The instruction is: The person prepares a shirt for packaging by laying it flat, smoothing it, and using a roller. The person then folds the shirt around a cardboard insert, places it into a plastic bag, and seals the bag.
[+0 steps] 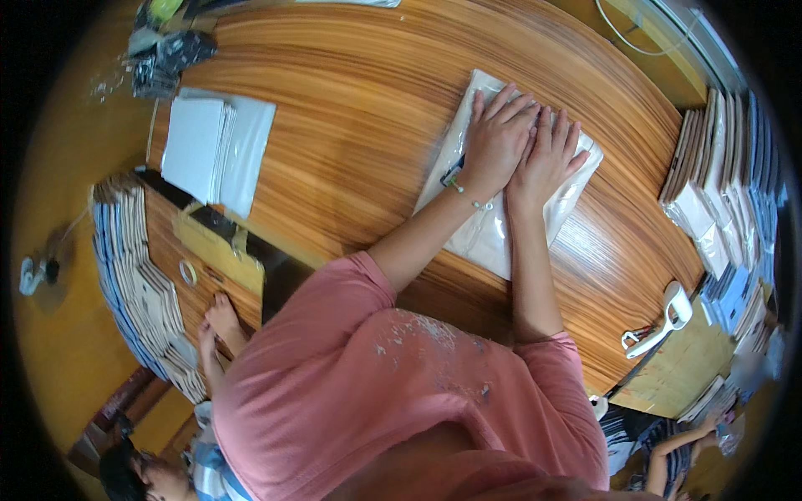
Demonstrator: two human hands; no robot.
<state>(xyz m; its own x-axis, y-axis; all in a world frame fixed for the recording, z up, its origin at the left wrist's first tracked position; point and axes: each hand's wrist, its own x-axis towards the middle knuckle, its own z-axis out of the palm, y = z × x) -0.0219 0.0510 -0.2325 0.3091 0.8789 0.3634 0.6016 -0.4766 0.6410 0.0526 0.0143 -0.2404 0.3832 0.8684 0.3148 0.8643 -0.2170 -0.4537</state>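
Note:
A cream folded garment in a clear plastic bag (486, 244) lies flat on the wood-grain table (351, 125). My left hand (496, 149) rests palm down on its upper part, fingers stretched out, with a beaded bracelet at the wrist. Beside it, touching it, my right hand (545, 160) presses flat on the same bag with its fingers spread. A dark label shows partly from under my left wrist. Glare on the plastic hides some of the cloth's detail.
White sheets and clear bags (200, 150) lie at the table's left. Bagged garments (710, 184) are stacked at the right, near a white lint roller (675, 311) and small scissors (637, 336). A co-worker's hands (221, 321) are by a garment stack (146, 288) at lower left.

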